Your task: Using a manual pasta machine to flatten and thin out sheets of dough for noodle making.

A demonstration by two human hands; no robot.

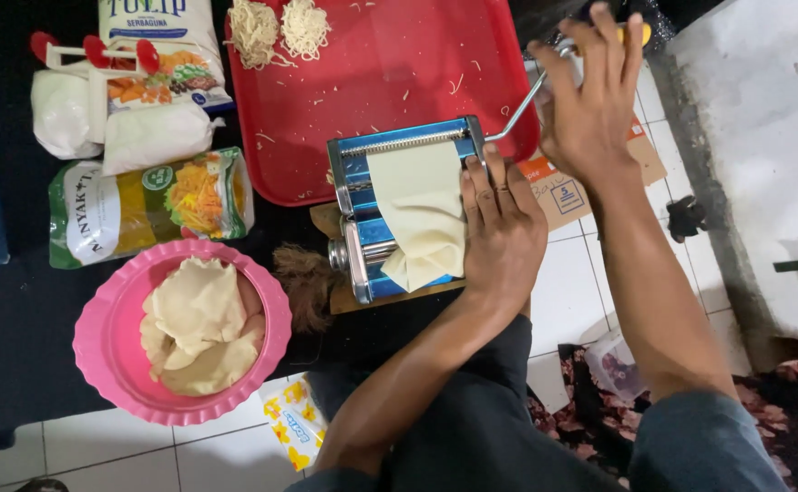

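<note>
A blue metal pasta machine stands on a wooden board at the red tray's near edge. A pale dough sheet hangs through its rollers and folds at the bottom. My left hand presses flat against the machine's right side, fingers together, holding it steady. My right hand is closed around the yellow-tipped handle of the metal crank, which runs from the machine up to the right.
The red tray carries two noodle bundles and scraps. A pink bowl at the left holds flat dough pieces. Flour bags and an oil pouch lie top left. A cardboard box sits under the crank.
</note>
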